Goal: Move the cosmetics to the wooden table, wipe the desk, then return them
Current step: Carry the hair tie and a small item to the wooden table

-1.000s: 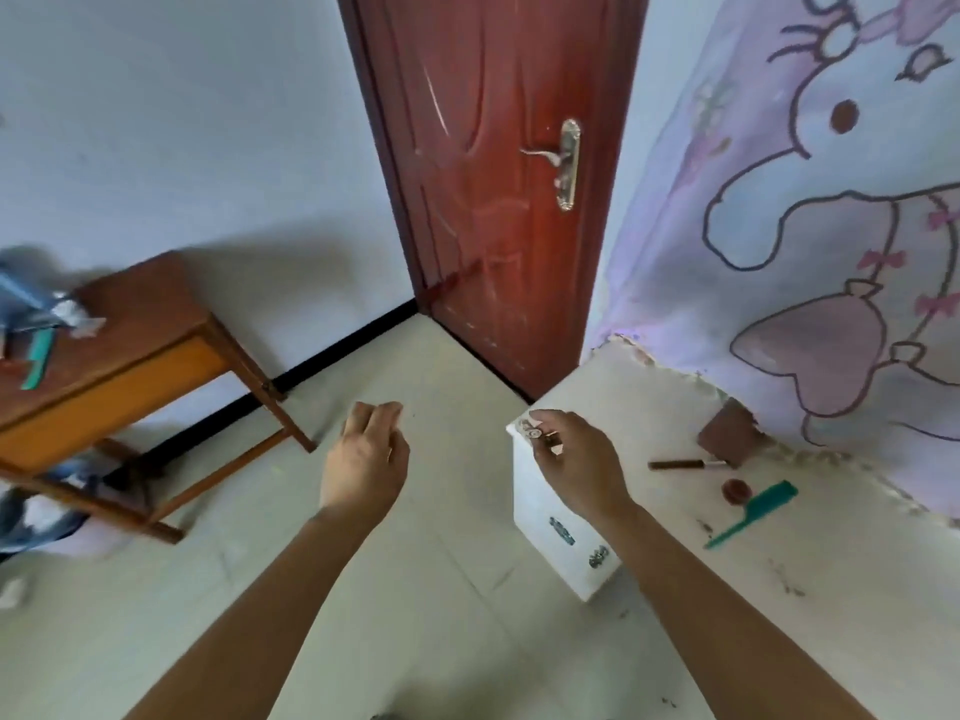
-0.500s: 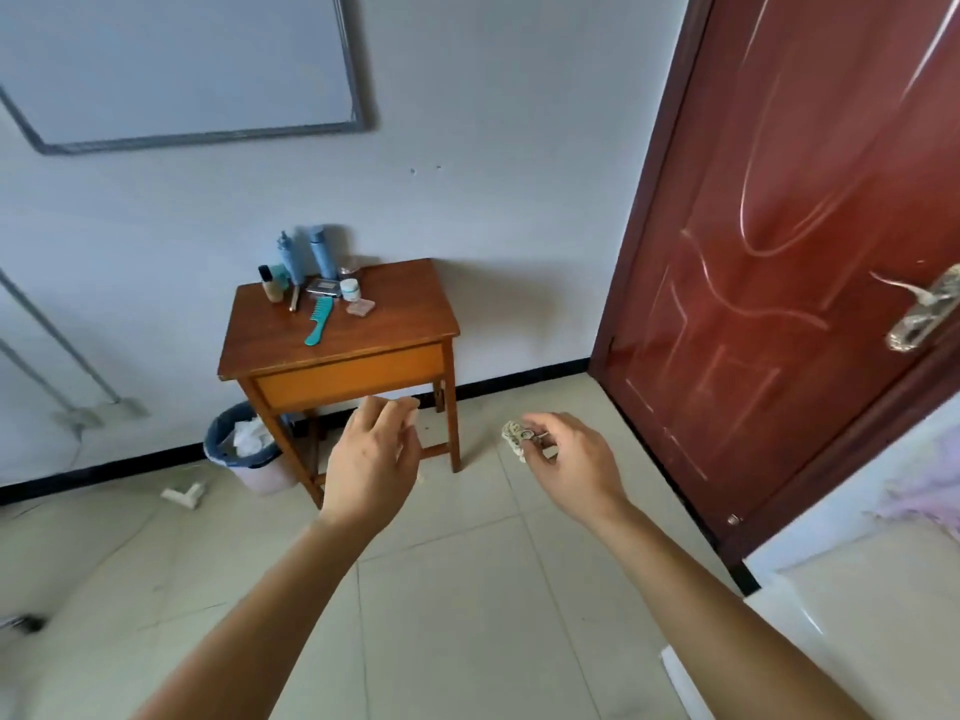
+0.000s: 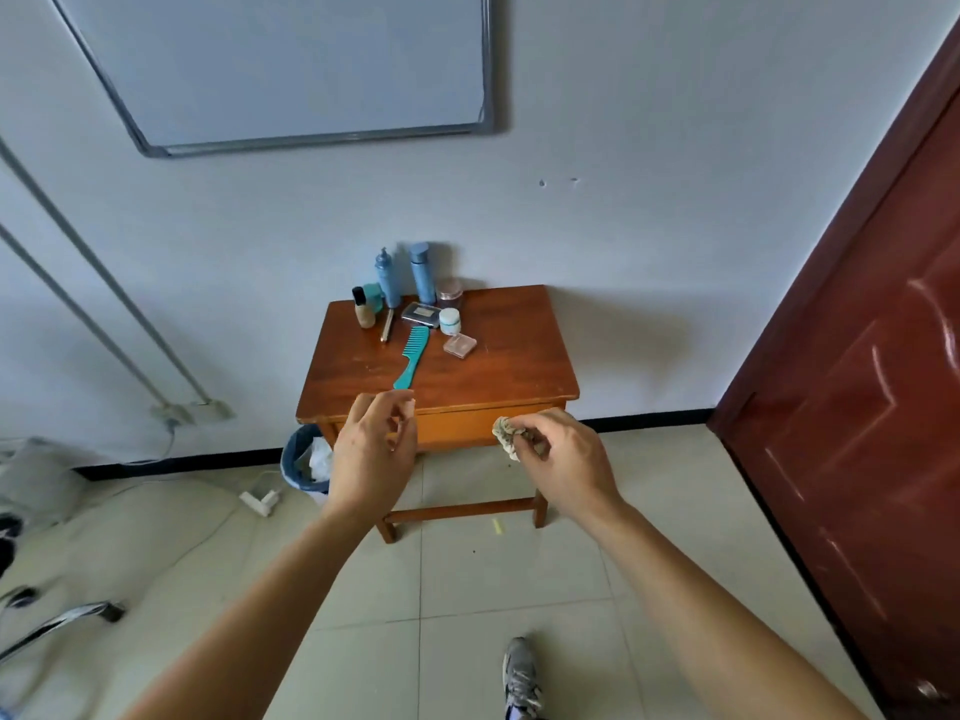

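So the view has swung all the way round since a second ago: back then it was the red door and the white desk with the cartoon sheet, now the wooden table [image 3: 470, 379] sits dead centre against the wall, closer and bigger than it looked half a second back. The door [image 3: 878, 397] is just a strip along the right edge now.

Right hand [image 3: 563, 457] is closed around a small crumpled patterned thing [image 3: 508, 433] (can't tell what it is, it only pokes out past the fingertips), same pinch it had over the desk corner earlier. It's in front of the table's drawer face, not touching it. Left hand [image 3: 374, 449] is empty, fingers loosely curled and half open, hanging just before the table's front edge, about the same pose as before.

The cosmetics are all bunched at the back left of the table top: two blue bottles [image 3: 405, 275] upright by the wall, a little foundation bottle [image 3: 363, 309] left of them, a flat compact [image 3: 420, 314], a white jar [image 3: 450, 321], a pink case [image 3: 460, 345], and a teal comb [image 3: 411, 363] lying diagonally with its handle toward the front edge.

A blue bin [image 3: 304, 462] stands under the table's left side, a whiteboard [image 3: 291, 70] hangs above, and one sneaker [image 3: 521, 678] shows at the bottom.
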The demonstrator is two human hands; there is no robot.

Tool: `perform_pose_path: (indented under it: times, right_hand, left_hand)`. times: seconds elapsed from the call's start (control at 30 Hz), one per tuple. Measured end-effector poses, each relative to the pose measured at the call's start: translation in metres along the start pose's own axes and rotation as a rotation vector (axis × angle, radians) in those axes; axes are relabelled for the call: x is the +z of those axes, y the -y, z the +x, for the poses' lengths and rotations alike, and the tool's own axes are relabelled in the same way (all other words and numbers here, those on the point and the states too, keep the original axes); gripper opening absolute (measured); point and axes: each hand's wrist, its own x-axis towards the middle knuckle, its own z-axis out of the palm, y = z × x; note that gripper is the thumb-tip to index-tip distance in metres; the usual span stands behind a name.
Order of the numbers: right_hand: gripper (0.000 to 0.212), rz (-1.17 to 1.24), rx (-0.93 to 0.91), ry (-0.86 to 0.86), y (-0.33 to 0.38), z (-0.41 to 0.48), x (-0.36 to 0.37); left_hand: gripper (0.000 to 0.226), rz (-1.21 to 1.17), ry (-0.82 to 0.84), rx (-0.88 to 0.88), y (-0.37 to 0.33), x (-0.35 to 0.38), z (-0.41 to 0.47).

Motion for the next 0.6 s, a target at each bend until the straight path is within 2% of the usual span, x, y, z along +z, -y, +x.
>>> perform_pose_path:
  times: [0.17, 0.3, 0.47, 0.6]
  right_hand:
    - [0.02, 0.031, 0.006, -0.017, -0.027, 0.124, 0.021]
    - [0.02, 0.042, 0.039, -0.017, -0.037, 0.214, 0.036]
    - [0.02, 0.058, 0.069, 0.016, -0.043, 0.293, 0.071]
    - [0.021, 0.035, 0.108, 0.026, -0.051, 0.338, 0.108]
  left_hand:
    - [0.03, 0.023, 0.065, -0.083, 0.021, 0.035, 0.119]
    - [0.029, -0.038, 0.022, -0.159, 0.037, 0.046, 0.2]
    - [0.03, -0.059, -0.034, -0.207, 0.074, 0.051, 0.268]
    - [0.029, -0.118, -0.012, -0.331, 0.123, 0.068, 0.319]
